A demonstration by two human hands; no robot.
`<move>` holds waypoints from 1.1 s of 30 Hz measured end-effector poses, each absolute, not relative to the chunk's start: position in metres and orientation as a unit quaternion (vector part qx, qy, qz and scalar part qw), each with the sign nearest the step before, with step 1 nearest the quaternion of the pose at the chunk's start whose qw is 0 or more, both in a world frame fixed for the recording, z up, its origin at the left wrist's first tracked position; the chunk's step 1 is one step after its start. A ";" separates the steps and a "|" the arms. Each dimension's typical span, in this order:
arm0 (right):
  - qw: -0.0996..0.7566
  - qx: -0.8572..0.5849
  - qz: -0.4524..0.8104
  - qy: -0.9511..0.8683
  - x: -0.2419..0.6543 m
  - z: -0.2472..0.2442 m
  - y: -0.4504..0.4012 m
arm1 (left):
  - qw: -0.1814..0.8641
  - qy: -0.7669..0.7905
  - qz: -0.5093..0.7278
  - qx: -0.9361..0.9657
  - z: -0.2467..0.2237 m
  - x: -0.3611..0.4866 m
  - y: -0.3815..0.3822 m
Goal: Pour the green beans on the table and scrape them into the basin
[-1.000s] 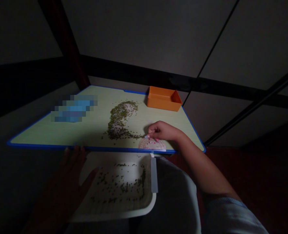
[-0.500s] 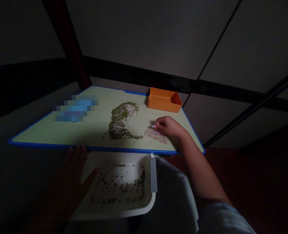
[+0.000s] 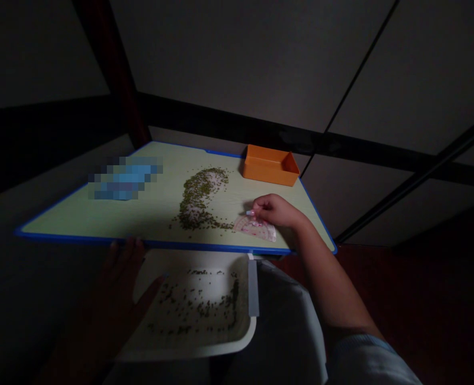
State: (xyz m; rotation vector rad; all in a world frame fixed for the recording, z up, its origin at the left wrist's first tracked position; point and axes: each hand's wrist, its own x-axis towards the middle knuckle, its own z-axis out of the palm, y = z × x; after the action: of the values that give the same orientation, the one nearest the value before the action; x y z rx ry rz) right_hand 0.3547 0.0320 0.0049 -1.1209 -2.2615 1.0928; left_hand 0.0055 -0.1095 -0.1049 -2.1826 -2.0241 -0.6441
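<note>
My right hand (image 3: 274, 209) is over the right half of the table, its fingers closed on a clear protractor (image 3: 256, 230) with pink markings. The protractor's curved edge points down toward the near edge of the table. To its left, small green beans (image 3: 199, 195) lie in a curved heap, with a thin trail of them reaching toward the protractor. In deep shadow, my left hand (image 3: 118, 289) spreads its fingers along the left side of a white plastic bin (image 3: 204, 350). Its thumb extends over the bin, and its fingertips reach the table's edge. Loose beans are scattered inside the bin.
An orange open box (image 3: 271, 170) stands at the back right of the pale table with its blue rim (image 3: 180, 246). A blurred-out blue item (image 3: 126, 179) lies at the left. Pale panels (image 3: 240, 64) rise behind the table. The bin sits below the front edge.
My right hand has moved slightly left and toward me, and the protractor has shifted with it. The heap of beans and my left hand look much the same.
</note>
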 end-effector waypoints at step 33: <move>0.170 -0.434 0.354 -0.811 0.358 0.003 0.036 | 0.081 -0.638 -0.225 -0.732 -0.113 0.001 -0.110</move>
State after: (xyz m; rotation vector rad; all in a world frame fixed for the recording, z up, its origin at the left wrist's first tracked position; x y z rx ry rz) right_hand 0.3582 0.0359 0.0026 -1.2325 -2.3037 1.0057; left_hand 0.0011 -0.1097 -0.1126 -2.1887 -1.9069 -0.6721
